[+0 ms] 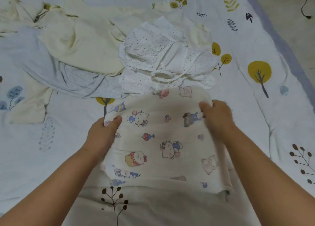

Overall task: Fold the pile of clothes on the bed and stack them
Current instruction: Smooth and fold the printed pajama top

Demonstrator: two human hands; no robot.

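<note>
A cream cloth printed with cartoon cats [163,137] lies on the bed in front of me. My left hand [102,133] grips its upper left edge, fingers curled round the fabric. My right hand [216,116] grips its upper right edge the same way. Just beyond the cloth sits a crumpled white garment with small dots and ties [162,58]. To the left lie a pale yellow garment [81,44] and a grey one [56,72], both unfolded and overlapping.
The bed sheet [259,92] is white with tree and leaf prints. Another cream piece [29,106] lies at the left. The bed's right edge [279,43] runs diagonally, with floor and a black cable [305,9] beyond it.
</note>
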